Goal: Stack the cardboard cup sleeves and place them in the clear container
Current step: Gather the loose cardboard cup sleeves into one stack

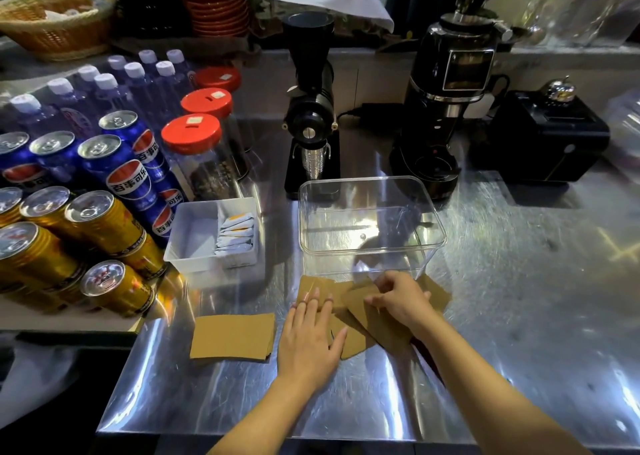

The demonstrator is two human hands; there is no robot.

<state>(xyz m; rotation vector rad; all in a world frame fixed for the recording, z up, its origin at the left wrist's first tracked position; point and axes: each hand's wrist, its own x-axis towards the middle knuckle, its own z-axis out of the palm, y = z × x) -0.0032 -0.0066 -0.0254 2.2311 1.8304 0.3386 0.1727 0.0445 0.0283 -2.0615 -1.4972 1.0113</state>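
A steel worktop was seen from above, with both bare arms reaching in from the near edge. The left hand was laid flat, fingers spread, palm down on a loose pile of cardboard cup sleeves; nothing was gripped by it, the sleeves were only pressed. The right hand was curled over the far part of the same pile, fingertips pinched at a sleeve edge; whether a sleeve was actually lifted could not be told because of blur. The pile was fanned out and overlapping, not squared, and lay just in front of the clear container, with its far edge touching or tucked against the container's near wall. A separate neat stack of sleeves was set flat on the worktop to the left of the left hand, apart from the pile. The clear container was upright, open-topped, and no sleeves were seen inside it. A white tray holding small sachets stood just left of the container. Blue cans and gold cans were stacked at the far left, with bottled water behind them and red-lidded jars beside them. Two black grinders stood behind the container, and a black box was placed at the right rear. A wicker basket was seen on the upper left shelf.
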